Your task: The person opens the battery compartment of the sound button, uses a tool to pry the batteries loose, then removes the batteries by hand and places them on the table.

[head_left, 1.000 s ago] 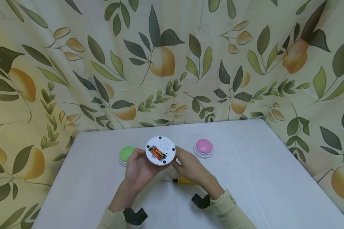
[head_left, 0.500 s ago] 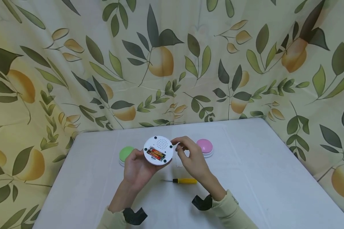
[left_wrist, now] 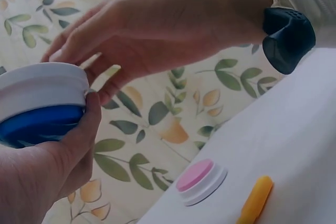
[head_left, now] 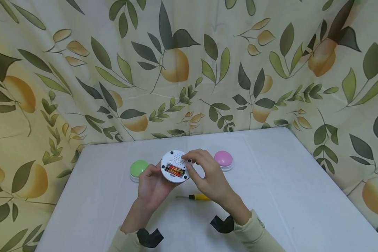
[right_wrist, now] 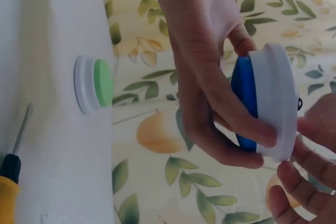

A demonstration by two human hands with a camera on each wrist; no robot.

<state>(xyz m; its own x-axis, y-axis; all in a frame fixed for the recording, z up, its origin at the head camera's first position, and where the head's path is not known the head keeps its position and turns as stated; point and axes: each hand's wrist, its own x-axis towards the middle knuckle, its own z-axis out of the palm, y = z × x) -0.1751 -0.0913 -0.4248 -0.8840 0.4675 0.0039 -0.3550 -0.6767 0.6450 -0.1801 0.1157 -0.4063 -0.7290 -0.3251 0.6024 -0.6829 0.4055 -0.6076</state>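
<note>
My left hand (head_left: 151, 183) grips a round push button (head_left: 167, 176) with its white underside turned up toward the head camera. Its blue dome (left_wrist: 42, 124) faces away, as both wrist views show. Two red-and-black batteries (head_left: 174, 170) lie side by side in the uncovered battery slot, near speaker holes and dark round feet. My right hand (head_left: 211, 176) reaches across the right side of the underside, with bent fingers and the index fingertip over the speaker holes. In the right wrist view, its fingertips (right_wrist: 287, 169) are right at the white rim, and nothing shows held in them.
A green button (head_left: 139, 168) stands at the left on the white-covered table (head_left: 286, 196), a pink button (head_left: 223, 159) at the right. A yellow-handled screwdriver (head_left: 201, 197) lies in front, partly behind my right hand. A patterned curtain (head_left: 189, 105) hangs behind.
My right hand first drew back from the button's right edge, then came left again over its underside. My left hand keeps its grip, with the button slightly turned.
</note>
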